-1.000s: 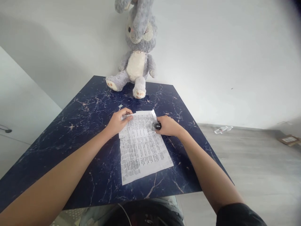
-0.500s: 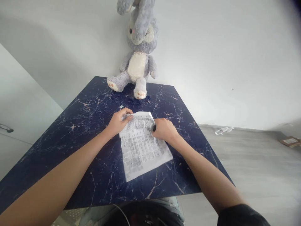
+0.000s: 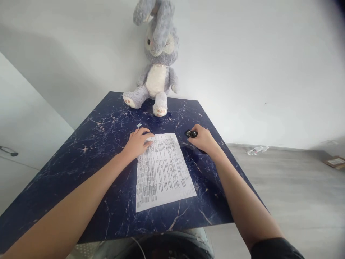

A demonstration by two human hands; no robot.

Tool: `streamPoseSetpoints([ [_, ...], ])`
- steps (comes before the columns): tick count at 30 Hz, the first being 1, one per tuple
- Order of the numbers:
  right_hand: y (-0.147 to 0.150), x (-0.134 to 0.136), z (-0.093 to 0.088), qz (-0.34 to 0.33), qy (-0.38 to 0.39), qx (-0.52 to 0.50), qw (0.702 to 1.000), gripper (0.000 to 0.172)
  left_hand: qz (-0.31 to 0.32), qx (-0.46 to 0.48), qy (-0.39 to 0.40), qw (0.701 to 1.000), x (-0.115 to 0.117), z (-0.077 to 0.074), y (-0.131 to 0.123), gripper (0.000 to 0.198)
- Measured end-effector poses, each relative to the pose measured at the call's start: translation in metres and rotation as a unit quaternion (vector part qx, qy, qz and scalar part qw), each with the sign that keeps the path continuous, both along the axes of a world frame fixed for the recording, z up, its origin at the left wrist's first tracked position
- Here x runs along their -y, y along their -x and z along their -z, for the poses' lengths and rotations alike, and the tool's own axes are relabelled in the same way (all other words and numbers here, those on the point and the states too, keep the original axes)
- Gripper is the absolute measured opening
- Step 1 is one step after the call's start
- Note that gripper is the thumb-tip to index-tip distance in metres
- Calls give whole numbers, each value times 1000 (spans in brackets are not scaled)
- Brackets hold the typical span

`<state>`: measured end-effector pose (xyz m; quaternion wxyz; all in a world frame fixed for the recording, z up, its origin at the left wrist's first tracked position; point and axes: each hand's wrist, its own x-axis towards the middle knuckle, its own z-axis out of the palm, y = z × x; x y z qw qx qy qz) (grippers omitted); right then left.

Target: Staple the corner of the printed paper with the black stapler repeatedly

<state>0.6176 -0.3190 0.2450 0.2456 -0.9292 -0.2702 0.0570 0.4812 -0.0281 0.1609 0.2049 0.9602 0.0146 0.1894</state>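
Note:
A printed sheet of paper (image 3: 165, 169) lies flat on the dark blue marbled table (image 3: 113, 212), slightly creased. Over its upper left corner rests my left hand (image 3: 137, 143), fingers spread and pressing lightly on the paper. To the right of the sheet, apart from it, my right hand (image 3: 203, 139) is closed around a small black stapler (image 3: 191, 133). Only the stapler's front end shows past the fingers; the palm hides most of the rest. Whether several sheets are stacked I cannot tell.
A grey plush rabbit (image 3: 159, 79) sits at the table's far end against the wall. A small pale scrap (image 3: 139, 125) lies beyond my left hand. On the floor at right are a clear plastic item (image 3: 257, 150) and a brown cardboard piece (image 3: 335, 162).
My right hand has let go of the paper's upper right part and moved right with the stapler. The paper's raised top has come down flat. My left fingers have spread out.

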Motion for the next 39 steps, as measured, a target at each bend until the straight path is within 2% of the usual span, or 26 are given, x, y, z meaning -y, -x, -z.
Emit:
streamPoseSetpoints([
  [1, 7, -6, -1, -2, -16, -25, 1000, 24, 8, -15, -6, 1000, 0, 2, 0, 25],
  [4, 37, -35, 4, -81, -20, -127, 988, 16, 40, -27, 6, 999, 1, 5, 0, 23],
  [7, 64, -69, 17, -120, 13, -97, 988, 13, 54, 3, 39, 998, 1, 3, -1, 22],
  [9, 70, -86, 24, -132, 28, -66, 989, 16, 18, 50, 75, 996, -1, -1, 0, 25],
  [12, 64, -95, 29, -182, -21, -98, 978, 37, -81, 139, 126, 979, -10, -6, 2, 29],
  [16, 48, -88, 33, -233, -157, -222, 934, 52, -181, 184, 164, 952, -26, -4, 5, 27],
  [18, 45, -84, 38, -248, -168, -223, 928, 58, -206, 184, 174, 945, -31, 0, 4, 26],
  [22, 47, -90, 54, -255, -152, -194, 935, 52, -206, 186, 177, 944, -31, 4, 1, 26],
  [26, 44, -122, 70, -235, -192, -177, 936, 48, -234, 226, 176, 929, -33, 0, 2, 25],
  [28, 37, -145, 76, -225, -227, -163, 933, 51, -268, 264, 178, 909, -42, -3, 5, 26],
  [30, 29, -169, 80, -241, -252, -108, 931, 47, -305, 301, 183, 885, -54, -3, 7, 24],
  [33, 21, -204, 86, -308, -199, 23, 930, 32, -352, 332, 202, 852, -71, 1, 9, 23],
  [36, 22, -228, 93, -349, -65, 105, 929, 48, -351, 331, 216, 849, -78, 9, 8, 23],
  [39, 26, -230, 100, -337, 28, 131, 932, 56, -325, 314, 213, 866, -76, 12, 6, 23],
])
